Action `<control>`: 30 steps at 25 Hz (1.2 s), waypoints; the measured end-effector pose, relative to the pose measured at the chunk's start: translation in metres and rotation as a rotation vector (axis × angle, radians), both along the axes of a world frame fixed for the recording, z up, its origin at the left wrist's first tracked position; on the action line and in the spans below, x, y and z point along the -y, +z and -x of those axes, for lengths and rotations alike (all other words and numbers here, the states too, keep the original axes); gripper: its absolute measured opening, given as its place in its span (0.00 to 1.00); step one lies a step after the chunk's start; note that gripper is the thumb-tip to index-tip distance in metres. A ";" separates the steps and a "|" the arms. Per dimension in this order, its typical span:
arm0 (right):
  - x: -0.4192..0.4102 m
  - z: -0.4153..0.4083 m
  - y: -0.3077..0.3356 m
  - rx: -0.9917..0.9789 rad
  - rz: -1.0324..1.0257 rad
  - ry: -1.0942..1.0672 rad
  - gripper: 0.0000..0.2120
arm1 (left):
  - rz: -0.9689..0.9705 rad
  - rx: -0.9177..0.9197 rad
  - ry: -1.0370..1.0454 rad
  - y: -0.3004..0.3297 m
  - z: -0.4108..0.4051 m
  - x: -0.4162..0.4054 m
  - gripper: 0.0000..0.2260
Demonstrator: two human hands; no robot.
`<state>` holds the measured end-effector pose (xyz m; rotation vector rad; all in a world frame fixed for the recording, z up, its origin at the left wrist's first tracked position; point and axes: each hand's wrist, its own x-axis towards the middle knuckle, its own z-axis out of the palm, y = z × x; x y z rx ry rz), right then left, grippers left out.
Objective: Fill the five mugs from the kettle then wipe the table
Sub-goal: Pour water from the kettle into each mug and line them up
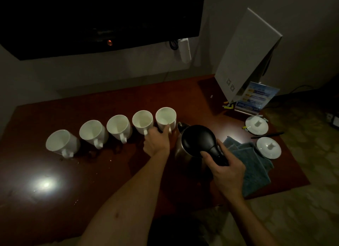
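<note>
Several white mugs stand in a row on the dark red table (91,172), from the leftmost mug (58,142) to the rightmost mug (165,117). My left hand (156,142) reaches to the rightmost mug, thumb and fingers around its near side by the handle. A steel kettle (190,150) with a black lid stands just right of that mug. My right hand (226,169) grips the kettle's black handle. Whether the mugs hold water is hard to tell in the dim light.
A folded blue-grey cloth (255,165) lies right of the kettle. Two white mug lids (256,126) (268,147) and a dark pen (267,135) sit near the right edge. A white card stand (244,58) and a leaflet holder (255,99) stand at the back right. Droplets dot the table's front.
</note>
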<state>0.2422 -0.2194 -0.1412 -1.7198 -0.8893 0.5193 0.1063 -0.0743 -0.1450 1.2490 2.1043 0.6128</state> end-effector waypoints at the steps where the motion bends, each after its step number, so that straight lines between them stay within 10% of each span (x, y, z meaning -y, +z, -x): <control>1: 0.000 0.000 0.000 -0.013 0.001 0.006 0.45 | -0.002 0.006 0.018 -0.001 0.007 0.008 0.18; 9: -0.001 -0.006 -0.006 -0.023 0.055 0.065 0.32 | -0.039 0.166 0.197 -0.014 0.052 0.019 0.23; 18: -0.003 -0.007 -0.011 0.002 0.046 0.071 0.29 | -0.039 0.171 0.122 -0.024 0.066 0.008 0.04; 30: 0.035 0.025 0.015 -0.057 -0.012 0.094 0.43 | 0.021 -0.020 -0.193 -0.021 0.111 0.081 0.07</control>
